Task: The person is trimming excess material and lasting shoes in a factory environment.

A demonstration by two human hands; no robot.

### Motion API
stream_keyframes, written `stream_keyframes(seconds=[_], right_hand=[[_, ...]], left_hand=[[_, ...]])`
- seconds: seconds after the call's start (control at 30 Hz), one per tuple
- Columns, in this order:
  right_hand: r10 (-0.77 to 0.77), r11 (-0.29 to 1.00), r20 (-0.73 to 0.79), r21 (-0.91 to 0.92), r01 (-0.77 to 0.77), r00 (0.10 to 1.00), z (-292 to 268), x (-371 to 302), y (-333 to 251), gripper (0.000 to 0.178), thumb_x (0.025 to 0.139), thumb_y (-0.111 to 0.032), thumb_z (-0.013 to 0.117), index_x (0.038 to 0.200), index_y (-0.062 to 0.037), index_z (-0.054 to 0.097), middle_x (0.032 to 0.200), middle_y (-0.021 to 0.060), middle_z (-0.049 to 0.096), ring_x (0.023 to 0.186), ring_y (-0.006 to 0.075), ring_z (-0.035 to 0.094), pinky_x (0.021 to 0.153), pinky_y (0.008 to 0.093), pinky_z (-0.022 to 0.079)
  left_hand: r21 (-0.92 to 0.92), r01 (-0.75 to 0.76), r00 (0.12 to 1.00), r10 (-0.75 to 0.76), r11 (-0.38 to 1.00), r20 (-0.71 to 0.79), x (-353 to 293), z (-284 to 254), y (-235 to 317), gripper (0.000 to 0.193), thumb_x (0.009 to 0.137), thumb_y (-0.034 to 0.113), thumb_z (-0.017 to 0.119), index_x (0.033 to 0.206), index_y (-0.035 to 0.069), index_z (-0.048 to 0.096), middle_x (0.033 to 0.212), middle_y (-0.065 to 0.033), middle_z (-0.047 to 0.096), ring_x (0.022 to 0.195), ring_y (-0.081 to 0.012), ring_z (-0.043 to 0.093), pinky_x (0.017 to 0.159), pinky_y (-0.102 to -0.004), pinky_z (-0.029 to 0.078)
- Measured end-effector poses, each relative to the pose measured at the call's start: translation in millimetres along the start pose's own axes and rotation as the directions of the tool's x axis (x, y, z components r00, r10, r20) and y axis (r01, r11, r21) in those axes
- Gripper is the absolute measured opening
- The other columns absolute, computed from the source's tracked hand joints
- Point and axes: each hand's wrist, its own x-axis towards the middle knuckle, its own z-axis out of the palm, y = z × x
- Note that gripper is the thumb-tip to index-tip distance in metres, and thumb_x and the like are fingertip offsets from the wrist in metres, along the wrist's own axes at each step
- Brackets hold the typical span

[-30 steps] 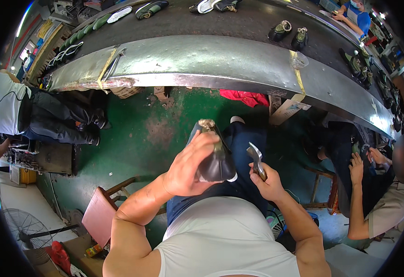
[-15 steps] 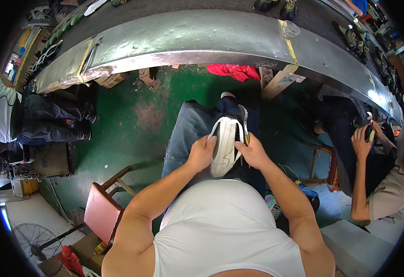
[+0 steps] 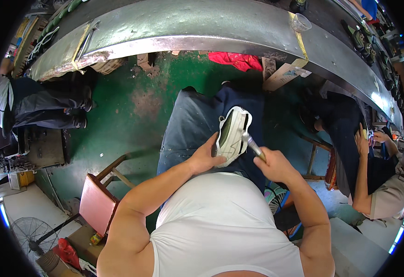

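I see my left hand [image 3: 206,159] clamped on the shoe [image 3: 232,135] resting sole-up on my lap, right hand [image 3: 273,165] gripping the hammer [image 3: 253,144] at the sole; hammering looks underway, not finished

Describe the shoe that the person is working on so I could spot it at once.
Start at the long grey metal bench curving across the top, then drop to the seated person's dark-trousered lap. There the left hand steadies a shoe, sole up, while the right hand holds a small hammer against it. Its pale sole sets it apart from the dark shoes on the bench.
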Motion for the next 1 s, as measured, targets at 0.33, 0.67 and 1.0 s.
stream_keyframes(seconds=[0.33, 0.67, 1.0], right_hand=[[-0.083, 0.768, 0.153, -0.621, 0.161, 0.985, -12.5, 19.5, -37.8, 0.036, 0.09, -0.014, 0.062, 0.118, 0.0081, 0.058, 0.102, 0.0238, 0.067, 0.096, 0.0407, 0.066, 0.086, 0.047, 0.052], [-0.147, 0.825, 0.316, -0.483, 0.292, 0.937, -3.6, 55.9, -42.1, 0.031, 0.091, -0.022, 0.06, 0.094, 0.0071, 0.069, 0.09, 0.0277, 0.069, 0.089, 0.0438, 0.068, 0.081, 0.0499, 0.054], [-0.153, 0.964, 0.024, -0.215, 0.154, 0.988, 26.5, 29.0, -16.8, 0.027, 0.09, -0.023, 0.062, 0.099, 0.0023, 0.06, 0.092, 0.026, 0.067, 0.089, 0.0436, 0.065, 0.081, 0.0516, 0.051]], left_hand=[[0.003, -0.047, 0.999, 0.047, 0.999, -0.024, 8.1, 16.5, -20.3, 0.102, 0.084, -0.002, 0.068, 0.158, -0.002, -0.003, 0.158, -0.0188, 0.03, 0.144, -0.0225, 0.031, 0.118, -0.0302, 0.023], [-0.647, 0.086, 0.887, -0.353, 0.758, -0.296, 15.9, 19.0, -8.3, 0.073, 0.107, 0.055, 0.026, 0.155, 0.001, 0.028, 0.157, -0.0134, 0.037, 0.142, -0.0237, 0.039, 0.116, -0.0362, 0.032], [0.108, 0.123, 0.774, -0.028, 0.987, -0.633, 42.4, 29.2, -25.7, 0.057, 0.109, 0.038, 0.03, 0.141, -0.005, 0.05, 0.133, -0.0235, 0.061, 0.125, -0.033, 0.057, 0.107, -0.0354, 0.042]])
